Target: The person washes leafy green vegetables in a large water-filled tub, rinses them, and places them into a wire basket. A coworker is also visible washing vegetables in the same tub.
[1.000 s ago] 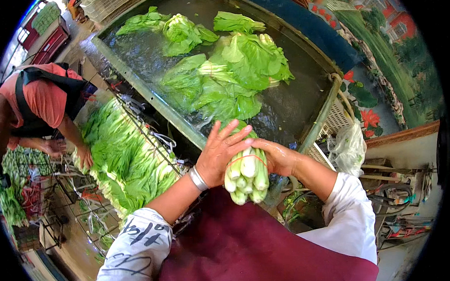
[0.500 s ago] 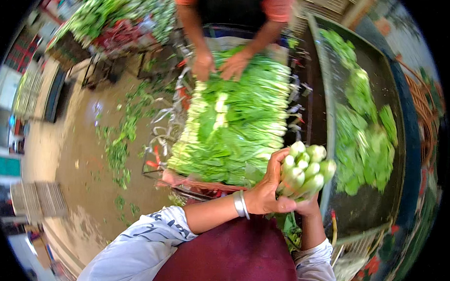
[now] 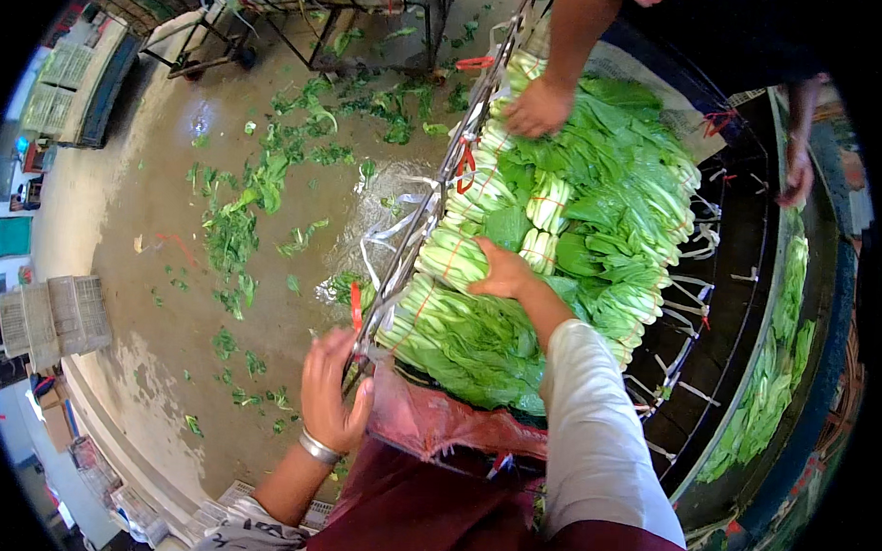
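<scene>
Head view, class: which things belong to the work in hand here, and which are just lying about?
In the work:
- right hand on a bundle of greens
- left hand at the wire rack's edge
- stacked greens

Lying about:
- leaf scraps on the wet floor
- grey crate

one camera on the person's head, looking straight down, close above the left hand (image 3: 332, 393), right hand (image 3: 504, 273), pile of green vegetables (image 3: 559, 231) and wet floor (image 3: 170, 247)
</scene>
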### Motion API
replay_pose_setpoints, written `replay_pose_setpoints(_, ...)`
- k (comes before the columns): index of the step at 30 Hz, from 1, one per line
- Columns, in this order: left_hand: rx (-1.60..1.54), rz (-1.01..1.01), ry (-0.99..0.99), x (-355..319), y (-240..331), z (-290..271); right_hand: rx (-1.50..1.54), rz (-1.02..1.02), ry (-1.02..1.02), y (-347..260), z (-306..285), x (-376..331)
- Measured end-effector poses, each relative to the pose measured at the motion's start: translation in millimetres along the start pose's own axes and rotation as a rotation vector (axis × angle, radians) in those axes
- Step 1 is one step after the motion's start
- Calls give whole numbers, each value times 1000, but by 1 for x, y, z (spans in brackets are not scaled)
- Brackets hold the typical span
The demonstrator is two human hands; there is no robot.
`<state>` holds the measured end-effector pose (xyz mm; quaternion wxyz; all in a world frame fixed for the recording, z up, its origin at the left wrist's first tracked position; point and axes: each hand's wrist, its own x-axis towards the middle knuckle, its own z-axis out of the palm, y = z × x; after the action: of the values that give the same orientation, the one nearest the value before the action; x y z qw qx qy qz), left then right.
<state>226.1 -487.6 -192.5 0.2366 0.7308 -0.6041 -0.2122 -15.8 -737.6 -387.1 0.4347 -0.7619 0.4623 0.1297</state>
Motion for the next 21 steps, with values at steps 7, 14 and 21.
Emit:
replay_pose_setpoints(7,-201,-7,37,-1,-18,12,-98,-166,85,-33,46,-8)
replay_pose_setpoints(14,-257,-19,6,-14,-36,17,71,-244,440,-1,89,7)
replay_pose_setpoints(21,-237,-50,-75,-15,-76,21,-10,-329,633,-57,-15,-121)
